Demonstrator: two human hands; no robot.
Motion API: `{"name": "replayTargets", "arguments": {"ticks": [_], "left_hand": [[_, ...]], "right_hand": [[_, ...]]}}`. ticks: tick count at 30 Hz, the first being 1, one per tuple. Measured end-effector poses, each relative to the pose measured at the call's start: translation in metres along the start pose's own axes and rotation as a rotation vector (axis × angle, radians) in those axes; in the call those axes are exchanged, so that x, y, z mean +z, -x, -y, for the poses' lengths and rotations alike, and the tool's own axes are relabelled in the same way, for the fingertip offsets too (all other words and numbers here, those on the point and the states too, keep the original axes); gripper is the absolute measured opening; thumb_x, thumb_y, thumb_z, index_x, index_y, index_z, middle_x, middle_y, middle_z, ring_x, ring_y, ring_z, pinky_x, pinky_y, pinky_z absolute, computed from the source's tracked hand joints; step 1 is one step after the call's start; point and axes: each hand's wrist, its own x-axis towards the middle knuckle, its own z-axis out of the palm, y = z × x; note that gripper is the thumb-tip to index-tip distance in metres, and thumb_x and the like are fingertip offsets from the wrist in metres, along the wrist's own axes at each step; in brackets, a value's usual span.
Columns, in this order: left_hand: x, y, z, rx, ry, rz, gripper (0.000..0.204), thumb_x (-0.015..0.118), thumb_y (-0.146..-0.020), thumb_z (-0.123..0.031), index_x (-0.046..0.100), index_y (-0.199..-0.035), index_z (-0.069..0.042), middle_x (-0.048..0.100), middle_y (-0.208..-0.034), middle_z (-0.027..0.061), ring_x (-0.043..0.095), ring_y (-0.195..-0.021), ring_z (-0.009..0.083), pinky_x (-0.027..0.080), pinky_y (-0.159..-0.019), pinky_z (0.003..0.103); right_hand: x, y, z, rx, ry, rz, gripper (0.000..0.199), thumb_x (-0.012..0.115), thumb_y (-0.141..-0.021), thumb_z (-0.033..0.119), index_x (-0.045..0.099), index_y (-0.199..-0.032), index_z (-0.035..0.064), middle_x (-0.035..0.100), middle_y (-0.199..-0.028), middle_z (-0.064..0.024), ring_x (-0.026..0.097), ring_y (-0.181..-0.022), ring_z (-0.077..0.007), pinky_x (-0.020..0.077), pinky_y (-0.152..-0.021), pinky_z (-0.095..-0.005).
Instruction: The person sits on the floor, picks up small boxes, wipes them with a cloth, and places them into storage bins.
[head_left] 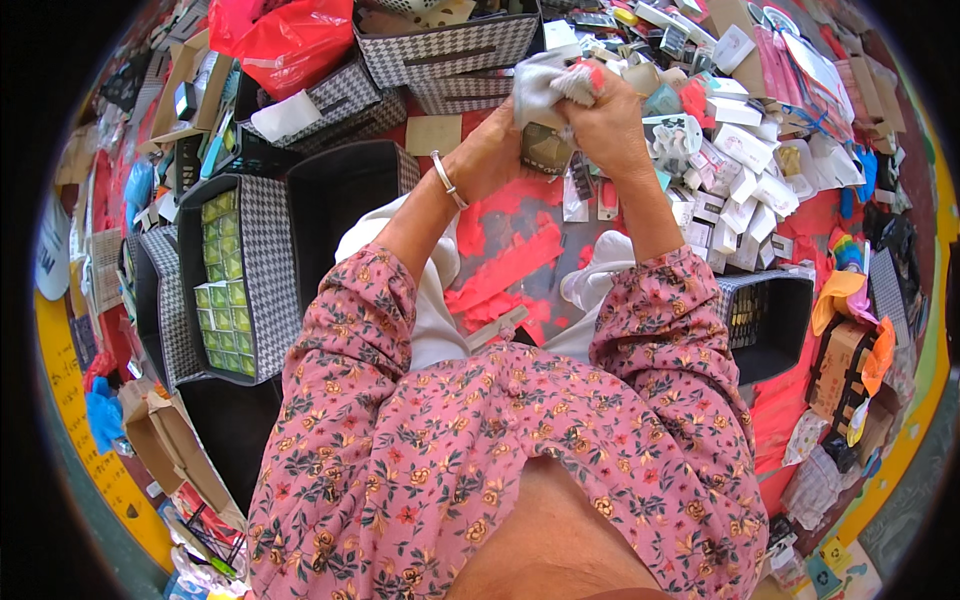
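Observation:
Both arms reach forward, and my hands meet just beyond the middle of the floor. My left hand (492,152), with a bangle at the wrist, is closed at the lower side of a crumpled pale grey cloth (540,88). My right hand (612,125) closes round a white, ridged bundle with a red-pink patch (580,83), pressed against the cloth. Whether the two are one piece I cannot tell. Just below the hands lies a dark olive square box (546,150). Small packaged items (577,190) lie near it.
Houndstooth storage bins (265,265) stand at left, one with green boxes (225,325); more bins (450,55) stand ahead. A heap of small white boxes (740,150) spreads at right. A dark-lined bin (770,320) sits by my right elbow. A red bag (295,45) lies far left.

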Motion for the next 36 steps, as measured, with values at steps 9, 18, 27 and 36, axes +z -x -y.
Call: {"name": "replayTargets", "arguments": {"ticks": [9,18,27,36], "left_hand": [[0.013,0.001,-0.002,0.100,-0.658,-0.137,0.077,0.068,-0.075,-0.023,0.020,-0.133,-0.007,0.050,-0.110,0.0062,0.051,-0.098,0.0133,0.044,-0.082,0.028],[-0.010,0.003,0.006,0.036,-0.861,-0.040,0.047,0.066,-0.074,-0.005,0.047,-0.117,-0.004,0.055,-0.109,0.0059,0.052,-0.100,0.0143,0.045,-0.085,0.029],[0.001,0.000,0.003,0.168,-0.396,-0.112,0.065,0.070,-0.075,-0.017,0.032,-0.127,-0.008,0.049,-0.111,0.0039,0.052,-0.093,0.0128,0.047,-0.076,0.030],[0.003,0.001,-0.014,0.205,0.210,-0.121,0.051,0.037,-0.087,-0.051,0.048,-0.121,-0.015,0.055,-0.116,0.0042,0.053,-0.106,0.0199,0.040,-0.092,0.041]], "right_hand": [[-0.007,-0.006,0.013,0.669,-0.827,-0.297,0.014,0.062,-0.078,0.008,0.059,-0.089,-0.0003,0.061,-0.079,-0.0066,0.061,-0.068,-0.0163,0.0509,-0.058,-0.0318],[0.007,0.005,0.025,-0.096,0.197,0.199,0.025,0.066,-0.066,0.014,0.054,-0.086,0.0057,0.058,-0.083,-0.0157,0.056,-0.079,-0.0361,0.0455,-0.066,-0.0402],[-0.006,-0.010,-0.004,0.591,-1.086,-0.501,0.016,0.064,-0.079,0.011,0.058,-0.093,0.0060,0.061,-0.085,-0.0041,0.060,-0.071,-0.0147,0.0512,-0.063,-0.0305],[0.027,0.018,0.022,-0.089,-0.060,0.020,0.028,0.062,-0.076,0.008,0.051,-0.102,0.0021,0.057,-0.095,-0.0107,0.057,-0.091,-0.0230,0.0451,-0.077,-0.0314]]}}
